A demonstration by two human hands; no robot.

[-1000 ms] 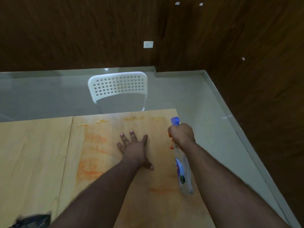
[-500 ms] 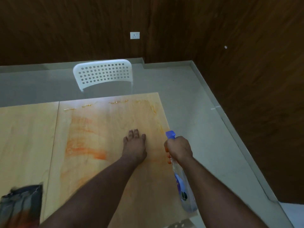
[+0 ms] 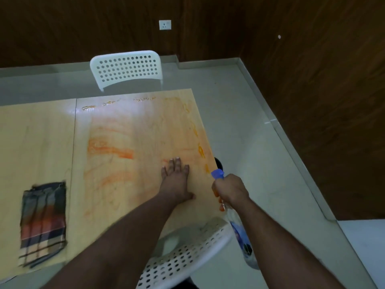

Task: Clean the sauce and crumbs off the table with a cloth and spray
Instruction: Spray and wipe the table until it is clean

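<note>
Pale wood table point(image 3: 41, 142) smeared orange, checked cloth point(image 3: 42, 224) — dark, rust, tan — blue-nozzled spray bottle point(image 3: 239, 228), white perforated chair point(image 3: 127, 68)

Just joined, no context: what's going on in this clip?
A person is cleaning an orange sauce smear off a wooden table. The right hand grips a spray bottle by its blue nozzle end, over the table's right edge. The left hand rests flat on the tabletop, fingers straight. The folded cloth lies untouched at the left. Sauce streaks and bits along the far and right edges remain, so wiping is not finished.
</note>
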